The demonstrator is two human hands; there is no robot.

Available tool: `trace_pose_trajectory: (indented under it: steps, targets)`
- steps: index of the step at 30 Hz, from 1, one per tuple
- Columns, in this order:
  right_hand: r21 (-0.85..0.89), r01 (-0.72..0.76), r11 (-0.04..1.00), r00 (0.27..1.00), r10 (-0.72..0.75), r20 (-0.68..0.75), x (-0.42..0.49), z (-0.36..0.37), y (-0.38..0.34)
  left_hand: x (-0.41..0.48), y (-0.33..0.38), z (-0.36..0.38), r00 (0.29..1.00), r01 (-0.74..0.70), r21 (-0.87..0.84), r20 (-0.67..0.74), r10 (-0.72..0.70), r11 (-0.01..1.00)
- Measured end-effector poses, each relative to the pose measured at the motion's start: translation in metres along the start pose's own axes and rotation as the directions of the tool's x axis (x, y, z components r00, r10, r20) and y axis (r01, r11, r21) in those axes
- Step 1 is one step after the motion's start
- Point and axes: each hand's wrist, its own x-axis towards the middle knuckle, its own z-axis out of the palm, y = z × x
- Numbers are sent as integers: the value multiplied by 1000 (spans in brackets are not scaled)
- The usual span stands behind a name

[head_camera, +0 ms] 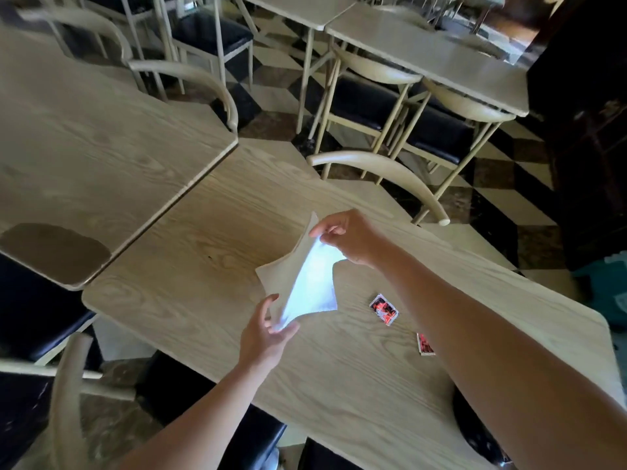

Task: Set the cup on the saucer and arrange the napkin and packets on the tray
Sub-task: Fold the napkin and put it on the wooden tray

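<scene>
A white napkin (pixel 310 283) hangs in the air above the wooden table (pixel 203 273), stretched between both hands. My right hand (pixel 349 237) pinches its upper corner. My left hand (pixel 268 334) grips its lower corner, fingers curled around it. Two small red and black packets lie flat on the table to the right of the napkin: one packet (pixel 384 309) near the napkin and a second packet (pixel 424 345) partly hidden by my right forearm. No cup, saucer or tray shows in this view.
A second wooden table (pixel 84 137) butts against the left side. Pale curved-back chairs (pixel 383 174) with dark seats stand around both tables. More tables and chairs fill the back over a checkered floor. A dark cabinet (pixel 583 130) stands at the right.
</scene>
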Motion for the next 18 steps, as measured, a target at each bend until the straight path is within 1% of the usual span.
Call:
trace_pose_trajectory:
  steps: [3, 6, 9, 11, 14, 18]
  targets:
    - [12, 14, 1000, 995, -13, -98, -20, -30, -14, 3, 32, -6, 993, -106, -99, -60, 100, 989]
    - [-24, -33, 999, 973, 27, -230, -42, -63, -22, 8, 64, -15, 975, -190, -90, -138, 176, 978]
    - [-42, -74, 996, 936, 55, -347, -67, -92, -23, 12, 101, -28, 953, -266, -79, -170, 250, 961]
    - [-26, -101, 995, 914, 82, -396, -83, -105, -22, 13, 127, -37, 933, -337, -88, -165, 320, 938]
    - [10, -153, 988, 868, 139, -477, -108, -119, -17, 8, 167, -48, 898, -438, -100, -102, 428, 893]
    - [99, -146, 984, 819, 176, -546, -136, -133, -8, -7, 218, -60, 812, -584, -31, -15, 584, 811]
